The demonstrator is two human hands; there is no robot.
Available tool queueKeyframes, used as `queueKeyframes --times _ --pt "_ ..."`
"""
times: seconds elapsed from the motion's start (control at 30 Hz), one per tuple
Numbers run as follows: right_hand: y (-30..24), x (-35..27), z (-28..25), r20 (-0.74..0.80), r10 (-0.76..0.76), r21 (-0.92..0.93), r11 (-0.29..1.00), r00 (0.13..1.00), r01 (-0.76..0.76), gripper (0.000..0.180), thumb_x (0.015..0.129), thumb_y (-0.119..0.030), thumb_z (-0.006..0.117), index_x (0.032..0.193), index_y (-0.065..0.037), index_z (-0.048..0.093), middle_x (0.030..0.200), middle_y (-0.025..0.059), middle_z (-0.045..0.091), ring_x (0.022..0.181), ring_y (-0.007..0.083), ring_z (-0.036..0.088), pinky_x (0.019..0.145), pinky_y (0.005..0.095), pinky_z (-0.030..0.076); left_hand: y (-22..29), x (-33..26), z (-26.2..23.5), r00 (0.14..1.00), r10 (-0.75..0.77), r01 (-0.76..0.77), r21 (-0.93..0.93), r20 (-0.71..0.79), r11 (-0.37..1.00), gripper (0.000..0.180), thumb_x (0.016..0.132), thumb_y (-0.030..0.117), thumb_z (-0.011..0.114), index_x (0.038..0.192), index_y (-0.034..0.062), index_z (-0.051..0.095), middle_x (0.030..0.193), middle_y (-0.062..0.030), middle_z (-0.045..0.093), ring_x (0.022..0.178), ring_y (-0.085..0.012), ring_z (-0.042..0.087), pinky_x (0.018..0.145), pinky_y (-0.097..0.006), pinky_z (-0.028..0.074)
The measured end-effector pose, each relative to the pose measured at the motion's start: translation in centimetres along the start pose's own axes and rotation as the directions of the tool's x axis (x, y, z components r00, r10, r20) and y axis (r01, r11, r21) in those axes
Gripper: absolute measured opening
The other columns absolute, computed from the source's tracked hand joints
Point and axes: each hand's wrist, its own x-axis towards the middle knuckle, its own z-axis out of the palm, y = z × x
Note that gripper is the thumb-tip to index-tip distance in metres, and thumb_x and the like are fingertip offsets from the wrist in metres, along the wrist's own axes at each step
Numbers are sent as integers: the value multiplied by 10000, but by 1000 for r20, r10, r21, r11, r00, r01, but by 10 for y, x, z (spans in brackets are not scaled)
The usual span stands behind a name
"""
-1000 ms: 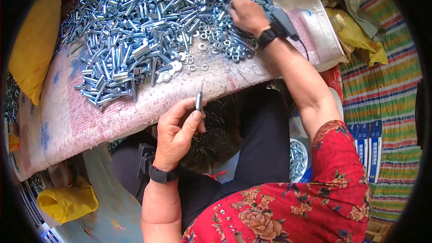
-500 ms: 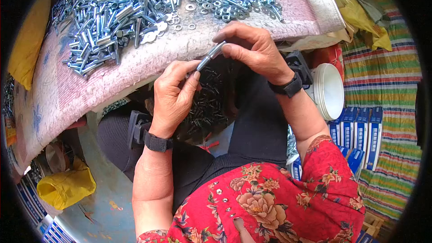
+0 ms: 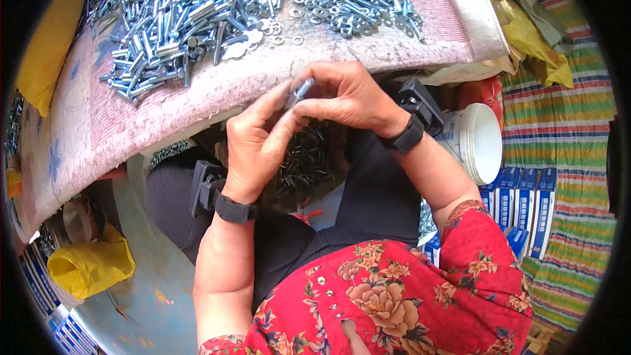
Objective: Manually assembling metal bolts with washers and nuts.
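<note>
Just in front of the cloth-covered edge, my two hands meet around one shiny metal expansion bolt [image 3: 300, 93], tilted with its upper end toward the right. My left hand [image 3: 253, 148] is closed on its lower part with thumb and fingers. The thumb and curled fingers of my right hand [image 3: 351, 97] close around the upper part. My fingers hide some of the bolt. Beyond them lies a heap of zinc-coloured bolts and sleeves [image 3: 177, 33], with flat washers [image 3: 297, 41] and nuts [image 3: 342, 25] at its right and front.
A pink and white cloth [image 3: 190, 102] covers the work surface. Below my hands is a dark pile of metal parts [image 3: 305, 161]. A white bucket [image 3: 483, 144] and blue-white boxes [image 3: 522, 207] stand right, by a striped sheet [image 3: 578, 131]. A yellow bag [image 3: 92, 266] lies lower left.
My hands have come closer together and slightly lower. My right hand has moved down and left along the bolt, which now shows less between my fingers. The view has shifted slightly.
</note>
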Motion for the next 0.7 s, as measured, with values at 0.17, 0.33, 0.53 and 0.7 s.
queueKeyframes --times 0.17,0.33,0.53,0.7 --pt "-3 4 2 -11 55 145 988 998 -53 174 796 -71 626 953 -8 585 758 -2 588 645 43 528 547 187 427 10 1 -3 992 -41 27 -117 -115 993 332 810 -18 585 1136 -28 524 929 -59 615 758 -96 590 689 -214 487" --pt "4 5 9 -23 83 236 969 996 -76 257 798 -91 626 1027 5 560 797 24 586 611 58 492 523 185 382 1 0 -4 953 138 -107 128 -269 986 352 725 15 680 1061 34 577 781 -61 646 644 -76 599 567 -218 487" --pt "9 5 15 -71 64 359 933 995 -34 214 809 -112 619 998 -18 582 687 -23 557 568 36 478 490 173 370 8 -2 -6 958 178 -108 291 -224 951 383 737 -36 664 1100 -3 549 915 -48 620 803 -82 581 693 -209 483" --pt "6 4 15 -123 69 301 953 990 -29 124 815 -115 614 898 -30 580 678 -30 550 557 32 471 489 172 369 8 -2 -7 962 161 -98 272 -220 957 271 759 0 656 1023 -13 597 859 -51 634 761 -92 594 665 -208 483"
